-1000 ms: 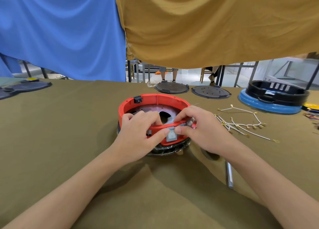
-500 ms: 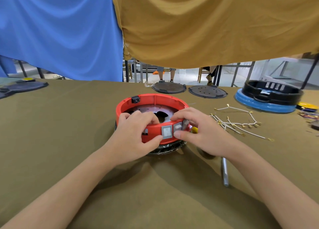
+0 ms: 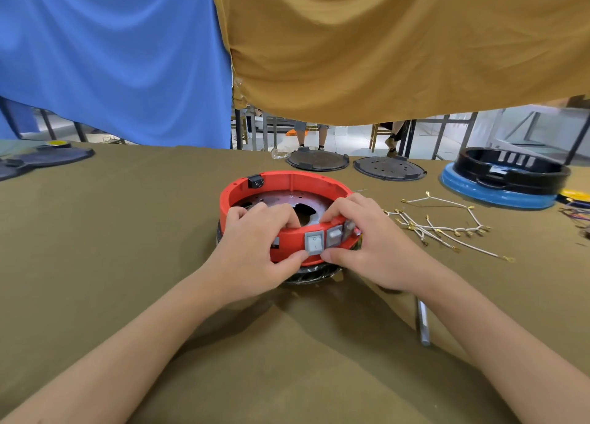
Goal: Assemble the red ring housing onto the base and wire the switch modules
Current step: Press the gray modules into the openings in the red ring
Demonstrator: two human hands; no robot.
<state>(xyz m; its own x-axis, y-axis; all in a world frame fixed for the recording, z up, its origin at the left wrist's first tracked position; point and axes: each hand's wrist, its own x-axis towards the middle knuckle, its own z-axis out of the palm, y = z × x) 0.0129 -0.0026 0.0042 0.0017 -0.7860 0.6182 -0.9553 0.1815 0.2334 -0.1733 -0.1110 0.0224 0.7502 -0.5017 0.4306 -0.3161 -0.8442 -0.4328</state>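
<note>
Rotated since a second ago to show three switch modules (image 3: 329, 238) seated in red ring housing (image 3: 287, 181) on base (image 3: 313, 275), left hand (image 3: 255, 248) and right hand (image 3: 373, 248) gripping rim; wires (image 3: 440, 229) unattached on bench (image 3: 127, 232).

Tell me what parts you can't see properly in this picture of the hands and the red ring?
Head view only:
- Near wall of the red ring housing: partly covered by the left hand and right hand.
- Base: mostly hidden under the ring and hands.
- Third switch module: partly behind the right fingers.
- Wires: terminals too small to read.
- Metal rod: upper end hidden by the right forearm.
</note>
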